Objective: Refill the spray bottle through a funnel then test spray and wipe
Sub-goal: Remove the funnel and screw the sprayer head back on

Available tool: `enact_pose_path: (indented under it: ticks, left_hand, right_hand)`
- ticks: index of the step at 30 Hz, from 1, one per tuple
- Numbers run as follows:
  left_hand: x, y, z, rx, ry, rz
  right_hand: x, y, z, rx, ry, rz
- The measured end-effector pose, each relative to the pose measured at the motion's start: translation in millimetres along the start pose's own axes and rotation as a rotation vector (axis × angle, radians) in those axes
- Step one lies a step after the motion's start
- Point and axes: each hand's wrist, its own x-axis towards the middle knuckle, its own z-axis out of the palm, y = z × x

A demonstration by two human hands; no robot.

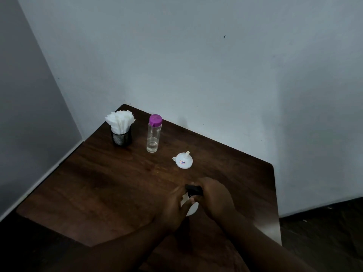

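Observation:
A small white spray bottle (191, 210) with a black spray head (193, 189) stands on the dark wooden table (110, 185), mostly hidden by my hands. My left hand (176, 207) grips the white body from the left. My right hand (214, 197) is curled over the black head from the right. A white funnel (183, 160) lies mouth down on the table beyond my hands, its spout pointing up. Further back stands a clear water bottle (153, 134) with a purple cap, holding a little water at the bottom.
A black mesh cup (121, 137) stuffed with white tissues (120, 120) stands at the table's back left corner. Pale walls close in behind and to the left. The table's right edge (275, 193) drops to a dark floor.

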Motion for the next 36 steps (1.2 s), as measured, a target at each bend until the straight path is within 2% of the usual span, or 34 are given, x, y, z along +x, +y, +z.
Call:
enact_pose_path:
  ticks: [2,5,10,14,21,24,28,32,36]
  left_hand:
    - [4.3,2.4,-1.4,0.097,0.055,-0.019]
    - [7.7,3.5,-0.3,-0.059,-0.081,-0.135]
    - [3.2,-1.0,2.6,-0.117,-0.043,-0.201]
    - [3.1,-0.1,-0.6,-0.141,-0.131,-0.152]
    - [9.4,3.3,2.7,-0.09,-0.108,-0.218]
    - [7.9,4.5,3.4,-0.141,-0.057,-0.229]
    - [7.1,-4.4,0.2,-0.219,-0.089,-0.256]
    - [9.8,-5.3,0.6,-0.178,-0.156,-0.257]
    - [13.2,-8.2,10.7,-0.056,-0.082,-0.217]
  right_hand:
    - [1.2,-1.4,0.6,-0.009,0.005,0.014]
    - [3.7,-5.5,1.1,-0.017,0.0,0.023]
    - [5.5,-1.3,2.1,0.032,-0.023,0.054]
    - [5.8,-0.7,3.4,0.019,-0.031,0.055]
    - [6.3,-5.6,-2.1,0.025,-0.041,0.067]
    - [6.2,-6.6,-7.7,0.037,-0.055,0.06]
    - [4.5,-9.3,-15.0,0.058,-0.077,0.037]
    - [4.8,-10.9,-16.4,0.05,-0.07,0.037]
    - [6.4,-12.9,-19.9,0.04,-0.105,0.058]
